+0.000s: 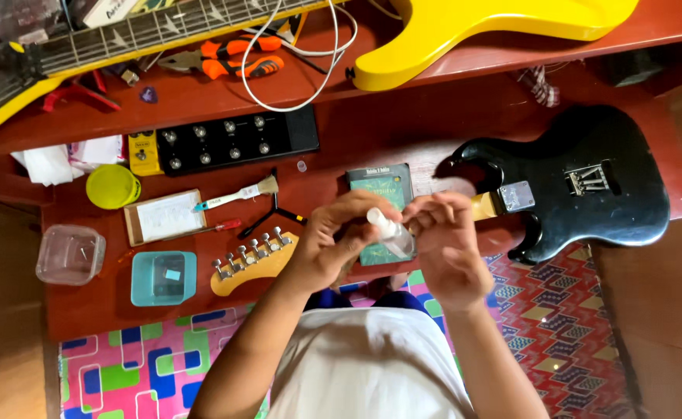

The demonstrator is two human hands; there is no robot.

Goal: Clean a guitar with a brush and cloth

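Observation:
Both my hands meet over the middle of the red low table. My left hand grips a small clear plastic bottle with a white cap. My right hand has its fingers at the bottle's top end. Under my hands lies a black electric guitar, face down, its neck running left to a pale headstock with metal tuners. A green booklet lies beneath my hands.
A yellow guitar lies on the upper shelf with orange pliers and a white cable. On the table are a black pedal board, a brush, a yellow lid, a teal box and a clear container.

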